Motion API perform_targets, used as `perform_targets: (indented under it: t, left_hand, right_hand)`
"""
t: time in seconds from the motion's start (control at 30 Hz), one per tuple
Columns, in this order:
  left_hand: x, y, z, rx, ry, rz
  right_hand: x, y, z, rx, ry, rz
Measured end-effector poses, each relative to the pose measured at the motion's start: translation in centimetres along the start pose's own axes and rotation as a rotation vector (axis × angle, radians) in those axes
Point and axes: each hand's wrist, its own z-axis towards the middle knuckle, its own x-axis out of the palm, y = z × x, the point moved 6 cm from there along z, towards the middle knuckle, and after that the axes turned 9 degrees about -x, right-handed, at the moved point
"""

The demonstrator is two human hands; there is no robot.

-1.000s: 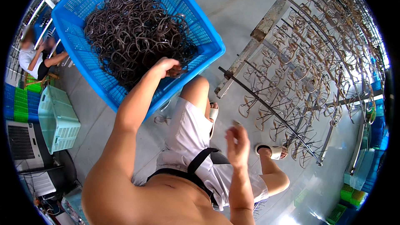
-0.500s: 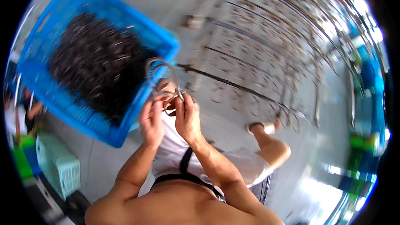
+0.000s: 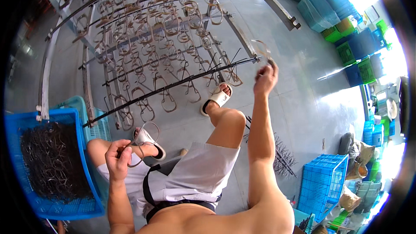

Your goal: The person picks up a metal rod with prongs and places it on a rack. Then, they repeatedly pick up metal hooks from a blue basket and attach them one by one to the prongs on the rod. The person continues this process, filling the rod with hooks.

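My left hand (image 3: 118, 160) is closed on a thin, greyish-brown bent loop (image 3: 150, 135), which sticks out to the right above my knee. My right arm is stretched forward, and my right hand (image 3: 266, 80), slightly blurred, pinches another thin bent loop (image 3: 261, 47) that rises above the fingers. That hand is beside the right end of a black hooked rod (image 3: 186, 80) on a metal rack. Many similar loops (image 3: 165, 97) hang from the rack's rods. To the left of my left hand, a blue crate (image 3: 89, 160) holds a dark heap of such pieces (image 3: 52, 162).
A pale teal crate (image 3: 100, 125) stands against the blue one. Rack posts (image 3: 47, 76) rise at left. Another blue crate (image 3: 323, 182) and a dark spiky rod (image 3: 281, 156) are on the floor at right. Stacked bins (image 3: 320, 11) line the far right.
My hands were together on loops beside the blue crate; now they are apart, each with a loop. My right hand has reached forward to the right, and the view has turned toward the rack.
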Motion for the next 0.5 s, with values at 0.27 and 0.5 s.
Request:
perform_targets:
  t: [0.27,0.5]
  left_hand:
    - [0.8,0.7,0.3,-0.056,-0.026,-0.126]
    - [1.3,0.5,0.8,-0.063,-0.052,-0.106]
  right_hand:
    - [4.2,-3.1,-2.7,0.184,0.24,0.024]
    - [3.7,-3.2,-2.6,0.098,0.094,-0.015]
